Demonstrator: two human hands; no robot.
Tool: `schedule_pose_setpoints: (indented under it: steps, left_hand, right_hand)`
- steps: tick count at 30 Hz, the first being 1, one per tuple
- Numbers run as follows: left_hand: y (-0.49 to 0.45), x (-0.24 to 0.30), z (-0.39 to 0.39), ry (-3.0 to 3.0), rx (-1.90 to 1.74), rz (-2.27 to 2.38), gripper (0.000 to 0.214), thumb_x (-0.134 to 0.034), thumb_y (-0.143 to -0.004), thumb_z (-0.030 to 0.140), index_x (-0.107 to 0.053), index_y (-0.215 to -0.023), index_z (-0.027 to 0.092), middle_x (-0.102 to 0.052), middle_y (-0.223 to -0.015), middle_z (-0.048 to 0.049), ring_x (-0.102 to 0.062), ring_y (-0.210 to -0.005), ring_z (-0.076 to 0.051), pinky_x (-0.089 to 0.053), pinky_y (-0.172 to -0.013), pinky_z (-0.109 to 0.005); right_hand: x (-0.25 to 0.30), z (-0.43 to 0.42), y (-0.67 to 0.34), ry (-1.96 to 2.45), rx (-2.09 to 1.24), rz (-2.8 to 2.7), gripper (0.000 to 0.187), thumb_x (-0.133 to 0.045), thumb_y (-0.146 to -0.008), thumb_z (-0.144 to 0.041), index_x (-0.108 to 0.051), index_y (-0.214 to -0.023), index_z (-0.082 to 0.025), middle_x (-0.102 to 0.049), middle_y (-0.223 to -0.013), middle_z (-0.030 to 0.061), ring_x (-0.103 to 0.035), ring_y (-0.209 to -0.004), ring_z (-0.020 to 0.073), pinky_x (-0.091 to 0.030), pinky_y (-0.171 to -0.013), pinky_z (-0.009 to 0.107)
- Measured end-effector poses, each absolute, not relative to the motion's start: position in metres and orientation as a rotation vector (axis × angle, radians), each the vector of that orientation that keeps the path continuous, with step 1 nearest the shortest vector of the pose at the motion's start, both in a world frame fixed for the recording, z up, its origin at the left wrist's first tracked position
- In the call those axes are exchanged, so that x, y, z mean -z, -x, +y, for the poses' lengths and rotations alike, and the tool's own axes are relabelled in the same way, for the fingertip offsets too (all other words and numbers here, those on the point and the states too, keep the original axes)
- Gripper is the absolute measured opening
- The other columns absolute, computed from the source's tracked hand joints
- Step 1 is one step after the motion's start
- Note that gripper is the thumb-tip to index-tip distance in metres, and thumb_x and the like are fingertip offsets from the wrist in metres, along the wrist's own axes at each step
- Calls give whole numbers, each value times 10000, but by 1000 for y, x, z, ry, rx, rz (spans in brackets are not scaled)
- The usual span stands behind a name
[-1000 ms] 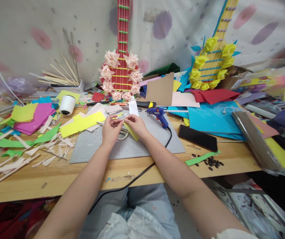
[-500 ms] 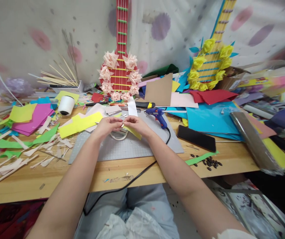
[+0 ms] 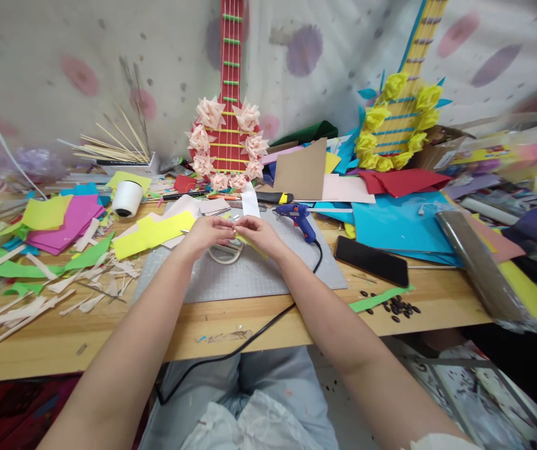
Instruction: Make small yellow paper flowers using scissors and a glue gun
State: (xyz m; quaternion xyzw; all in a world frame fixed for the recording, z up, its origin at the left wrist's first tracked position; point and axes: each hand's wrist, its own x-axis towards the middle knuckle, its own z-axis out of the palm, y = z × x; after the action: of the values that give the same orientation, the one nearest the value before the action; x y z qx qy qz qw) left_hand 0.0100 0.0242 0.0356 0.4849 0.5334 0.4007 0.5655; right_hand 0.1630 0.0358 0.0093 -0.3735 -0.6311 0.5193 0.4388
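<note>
Above the grey cutting mat, my two hands meet fingertip to fingertip. My right hand is closed in a pinch on a yellow paper strip, seen edge-on below the fingers. The fingers of my left hand are pressed together beside it; what lies between them is too small and hidden to tell. Scissors lie on the mat under my hands, their handle loops showing. Left of my left hand is a bright yellow paper sheet. A blue glue gun rests to the right.
A black phone, dark beads and blue sheets are at right. The glue gun's cord crosses the table edge. Paper scraps cover the left. A red paper guitar and a yellow one stand behind.
The yellow strip under my right hand has turned and shows a narrower face. My left fingers have shifted slightly; both hands stay together over the mat.
</note>
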Motion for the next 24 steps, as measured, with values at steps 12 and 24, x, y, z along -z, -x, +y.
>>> schedule_pose_setpoints:
  steps: [12,24]
  left_hand:
    - [-29,-23,21,-1087,-1164,1325,307,-732,-486,207,-574,-740,138,-627,-622,-14,-611,-586,-149,-481,-558,-270]
    - [-33,-26,20,-969,-1148,1313,377,-735,-465,103,-492,-749,155,-598,-611,12,-596,-578,-123,-502,-579,-275]
  right_hand:
    - [-6,39,-170,1072,-1116,-1612,222,-591,-667,-323,-574,-827,-170,-593,-778,-8,-511,-706,105,-391,-696,258]
    - [-6,40,-168,972,-1211,-1503,193,-606,-634,-266,-555,-799,-180,-589,-738,-12,-525,-683,104,-405,-683,257]
